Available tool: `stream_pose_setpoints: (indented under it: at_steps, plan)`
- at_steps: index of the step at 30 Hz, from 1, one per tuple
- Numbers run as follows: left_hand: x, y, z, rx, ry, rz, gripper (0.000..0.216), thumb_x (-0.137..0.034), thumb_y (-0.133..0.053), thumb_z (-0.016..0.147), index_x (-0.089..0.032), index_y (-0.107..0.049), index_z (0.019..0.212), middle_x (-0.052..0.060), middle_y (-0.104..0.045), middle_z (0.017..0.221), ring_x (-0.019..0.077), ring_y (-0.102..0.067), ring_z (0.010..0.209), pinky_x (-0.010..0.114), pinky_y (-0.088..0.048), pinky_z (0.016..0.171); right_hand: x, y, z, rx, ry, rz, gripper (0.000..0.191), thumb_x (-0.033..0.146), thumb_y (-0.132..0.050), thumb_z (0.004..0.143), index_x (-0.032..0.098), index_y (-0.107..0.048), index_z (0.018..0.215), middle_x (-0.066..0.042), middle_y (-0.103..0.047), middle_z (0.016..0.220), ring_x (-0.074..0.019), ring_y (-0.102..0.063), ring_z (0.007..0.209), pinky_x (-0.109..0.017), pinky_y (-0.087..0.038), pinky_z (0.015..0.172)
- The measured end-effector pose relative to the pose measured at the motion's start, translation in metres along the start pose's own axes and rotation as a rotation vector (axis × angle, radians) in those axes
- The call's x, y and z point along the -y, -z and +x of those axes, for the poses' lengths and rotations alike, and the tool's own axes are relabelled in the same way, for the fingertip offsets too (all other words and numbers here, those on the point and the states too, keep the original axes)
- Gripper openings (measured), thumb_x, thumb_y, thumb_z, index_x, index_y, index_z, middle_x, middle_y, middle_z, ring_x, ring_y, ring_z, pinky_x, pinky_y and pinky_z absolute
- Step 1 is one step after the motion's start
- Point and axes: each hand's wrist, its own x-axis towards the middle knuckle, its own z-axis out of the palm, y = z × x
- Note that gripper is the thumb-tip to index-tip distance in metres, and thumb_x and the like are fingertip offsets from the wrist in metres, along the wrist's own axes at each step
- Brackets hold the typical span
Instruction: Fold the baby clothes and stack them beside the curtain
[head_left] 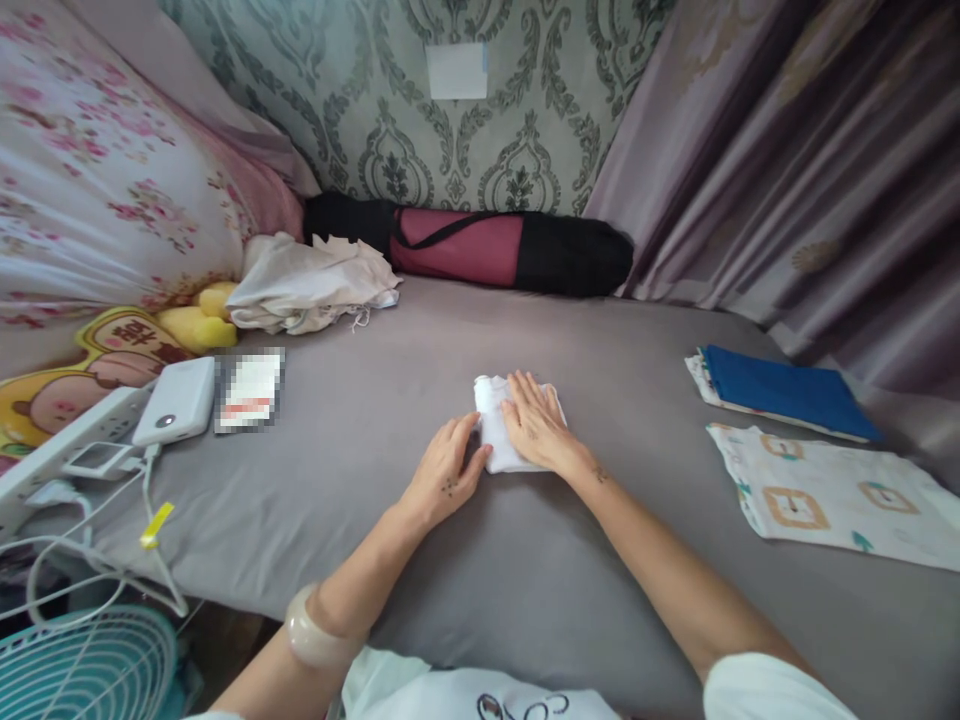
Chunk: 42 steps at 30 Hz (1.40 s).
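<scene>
A small folded white cloth (506, 459) lies flat on the grey bed sheet in front of me. My right hand (534, 425) rests palm down on top of it, fingers stretched out, covering much of its right half. At the cloth's left side is my left hand (448, 465), its thumb and fingers apart and touching or very near the edge. That hand does not appear to grip the cloth. Part of the cloth is hidden under the right hand, so its folds there cannot be made out.
Right of me lie a blue folded cloth (787, 392) and a white patterned cloth (832, 495). To the left are a white power bank (176, 400), a power strip (75, 430) with cables, and a teal fan (82, 665). A crumpled cloth (311, 285) and a long bag (465, 245) lie behind.
</scene>
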Motion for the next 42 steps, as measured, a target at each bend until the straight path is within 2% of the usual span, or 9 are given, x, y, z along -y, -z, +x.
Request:
stream_pose_setpoints:
  at_steps: [4, 9, 13, 18, 22, 26, 31, 36, 42]
  plan:
    - [0.004, -0.002, 0.001, -0.063, 0.043, -0.02, 0.034, -0.028, -0.035, 0.097, -0.018, -0.045, 0.127, 0.013, -0.059, 0.115, 0.0209, -0.057, 0.107, 0.039, -0.047, 0.094, 0.013, 0.001, -0.013, -0.165, 0.126, 0.009, 0.06, 0.037, -0.02, 0.099, 0.007, -0.022, 0.151, -0.013, -0.019, 0.157, -0.0235, -0.009, 0.146, -0.048, -0.006, 0.118]
    - [0.005, 0.0, 0.0, -0.037, 0.022, 0.021, 0.036, -0.026, -0.031, 0.098, -0.017, -0.045, 0.13, 0.012, -0.06, 0.117, 0.0198, -0.057, 0.11, 0.038, -0.046, 0.095, 0.01, -0.018, -0.017, -0.016, 0.146, 0.155, 0.062, 0.039, -0.021, 0.098, 0.003, -0.029, 0.148, -0.017, -0.024, 0.155, -0.0239, -0.018, 0.144, -0.044, -0.013, 0.118]
    - [0.001, 0.002, -0.001, 0.064, -0.064, 0.134, 0.039, -0.029, -0.034, 0.098, -0.018, -0.049, 0.133, 0.012, -0.06, 0.122, 0.0222, -0.056, 0.107, 0.04, -0.045, 0.095, -0.003, -0.004, -0.016, 0.031, 0.115, 0.394, 0.059, 0.045, -0.029, 0.097, 0.012, -0.034, 0.146, -0.014, -0.032, 0.153, -0.0229, -0.027, 0.141, -0.042, -0.023, 0.115]
    - [-0.001, 0.001, -0.002, 0.093, -0.103, 0.198, 0.041, -0.031, -0.036, 0.098, -0.018, -0.049, 0.134, 0.012, -0.061, 0.123, 0.023, -0.055, 0.105, 0.041, -0.045, 0.094, -0.035, 0.024, -0.035, -0.211, -0.219, 0.425, 0.044, 0.042, -0.03, 0.097, 0.017, -0.054, 0.125, -0.013, -0.061, 0.124, -0.022, -0.055, 0.117, -0.036, -0.04, 0.099]
    - [0.003, -0.002, -0.002, 0.071, -0.122, 0.188, 0.04, -0.031, -0.036, 0.098, -0.017, -0.05, 0.133, 0.012, -0.062, 0.123, 0.0228, -0.055, 0.106, 0.041, -0.045, 0.094, -0.043, 0.026, -0.051, -0.053, -0.492, 0.166, 0.048, 0.045, -0.024, 0.098, 0.018, -0.063, 0.093, -0.014, -0.066, 0.097, -0.0251, -0.061, 0.099, -0.037, -0.043, 0.086]
    - [0.005, -0.004, -0.001, 0.061, -0.131, 0.164, 0.041, -0.033, -0.037, 0.097, -0.019, -0.052, 0.132, 0.012, -0.064, 0.12, 0.0234, -0.057, 0.106, 0.041, -0.045, 0.093, -0.02, 0.02, -0.046, -0.043, -0.516, 0.06, 0.045, 0.051, -0.032, 0.096, 0.016, -0.06, 0.103, -0.016, -0.062, 0.109, -0.026, -0.057, 0.105, -0.036, -0.042, 0.087]
    - [0.003, -0.001, 0.001, 0.088, -0.124, 0.138, 0.042, -0.037, -0.039, 0.095, -0.02, -0.054, 0.13, 0.01, -0.067, 0.113, 0.0232, -0.061, 0.101, 0.041, -0.046, 0.091, -0.004, 0.021, -0.036, -0.045, -0.482, 0.165, 0.037, 0.041, -0.046, 0.089, 0.012, -0.057, 0.11, -0.019, -0.06, 0.115, -0.0289, -0.055, 0.11, -0.038, -0.043, 0.09]
    - [0.0, 0.002, 0.001, 0.072, -0.049, 0.115, 0.044, -0.043, -0.041, 0.092, -0.02, -0.058, 0.125, 0.009, -0.07, 0.101, 0.0223, -0.063, 0.092, 0.036, -0.05, 0.082, -0.013, 0.023, -0.032, -0.06, -0.592, 0.615, 0.03, 0.042, -0.054, 0.085, 0.016, -0.059, 0.1, -0.013, -0.066, 0.102, -0.0277, -0.062, 0.1, -0.038, -0.046, 0.085]
    - [-0.002, 0.002, 0.0, 0.099, 0.118, 0.067, 0.053, -0.054, -0.044, 0.088, -0.022, -0.058, 0.127, 0.009, -0.068, 0.096, 0.0224, -0.062, 0.086, 0.028, -0.05, 0.062, -0.025, 0.011, -0.03, 0.028, -0.835, 1.8, 0.021, 0.031, -0.065, 0.08, 0.015, -0.06, 0.092, -0.006, -0.067, 0.082, -0.0183, -0.065, 0.08, -0.03, -0.051, 0.074]
